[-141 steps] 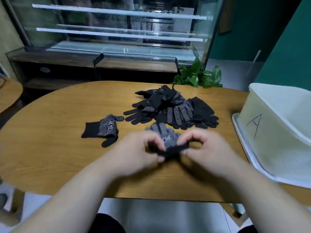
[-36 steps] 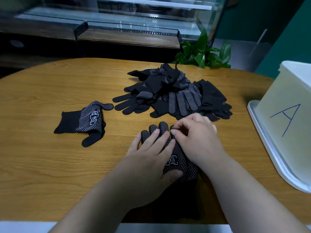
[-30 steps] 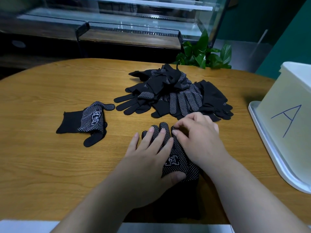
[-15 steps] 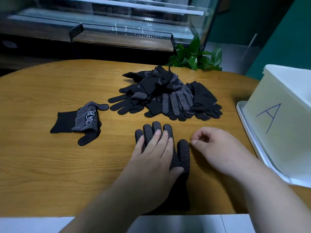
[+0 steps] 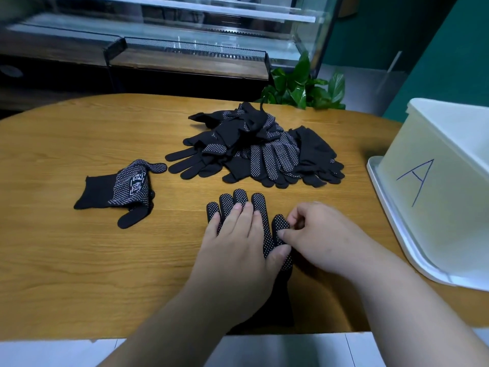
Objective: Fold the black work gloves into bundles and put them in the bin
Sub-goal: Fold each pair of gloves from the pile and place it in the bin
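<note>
At the near edge of the table (image 5: 79, 260), the dark cuff of the flattened glove (image 5: 239, 197) was laid, fingertips pointing away. Its dotted palm was pinned by the left hand (image 5: 238, 247), which was spread flat with straight fingers and gripped nothing. Just beside it, the glove's thumb appeared to be pinched between the thumb and curled forefinger of the right hand (image 5: 317, 234). Whether one glove or a stacked pair was lying there could not be told.

The step in hand was judged to be squaring the glove before it was rolled. To be done well, the palm should be held firmly so nothing slides. The thumb should be tucked flat across the palm, not bunched. The roll should then be started at the fingertips, so that the cuff could be turned over it.

Farther out on the left, a half-folded glove (image 5: 124, 189) was lying apart. Beyond it, the unsorted pile (image 5: 259, 149) was heaped mid-table. The bin (image 5: 436, 194), marked A, was set well to the right on a white tray (image 5: 391, 234); what it held could not be seen.
</note>
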The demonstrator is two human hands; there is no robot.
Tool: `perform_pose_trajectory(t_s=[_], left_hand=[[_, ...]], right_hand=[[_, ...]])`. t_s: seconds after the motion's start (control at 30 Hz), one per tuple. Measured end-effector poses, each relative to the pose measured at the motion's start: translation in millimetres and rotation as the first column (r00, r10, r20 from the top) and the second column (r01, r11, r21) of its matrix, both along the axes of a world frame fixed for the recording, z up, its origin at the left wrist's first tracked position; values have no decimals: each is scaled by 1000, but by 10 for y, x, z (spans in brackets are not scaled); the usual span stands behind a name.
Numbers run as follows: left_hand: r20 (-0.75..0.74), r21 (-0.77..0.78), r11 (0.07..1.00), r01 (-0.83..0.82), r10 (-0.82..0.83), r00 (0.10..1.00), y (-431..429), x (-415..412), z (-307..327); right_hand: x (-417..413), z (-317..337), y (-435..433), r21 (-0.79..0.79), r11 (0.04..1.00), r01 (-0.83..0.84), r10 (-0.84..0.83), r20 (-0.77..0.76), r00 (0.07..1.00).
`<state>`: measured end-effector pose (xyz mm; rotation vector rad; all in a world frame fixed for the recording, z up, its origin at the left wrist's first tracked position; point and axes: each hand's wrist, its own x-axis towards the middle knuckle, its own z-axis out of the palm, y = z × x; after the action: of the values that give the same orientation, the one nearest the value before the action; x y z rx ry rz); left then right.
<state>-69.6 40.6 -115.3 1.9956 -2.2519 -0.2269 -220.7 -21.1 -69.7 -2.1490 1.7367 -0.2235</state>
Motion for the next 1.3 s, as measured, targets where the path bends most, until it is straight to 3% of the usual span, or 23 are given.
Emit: perform_pose_trajectory(t_s=[0.17,0.4,0.6,0.83,0.97,1.1,1.3], left_hand=[[68,-3,1000,-2,3,998,-13,-31,19],[86,-11,1000,-26,27,996,6,-36,-7],[93,6,1000,-28,27,995,-28,-31,18],[29,-46,998,-38,39,999,-59,-22,-24],[55,-29,998,-63,64,996,-54,-39,-11],[85,-2,995,-98,97,992,-56,-68,-7],[71,-2,995,-95,95,993,-45,-54,44]], right_hand=[[23,-1,4,37,999,-22,22,3,1000],[-9,60,16,47,999,-7,-1,161,987],[-95,-1,-11,154,986,66,-129,446,885],[-81,-25,-15,112,978,173,-206,536,818],[-84,-21,9,126,981,149,-194,546,815],[-94,12,54,111,989,95,-137,476,869],[-28,28,221,-25,999,48,-36,358,933]])
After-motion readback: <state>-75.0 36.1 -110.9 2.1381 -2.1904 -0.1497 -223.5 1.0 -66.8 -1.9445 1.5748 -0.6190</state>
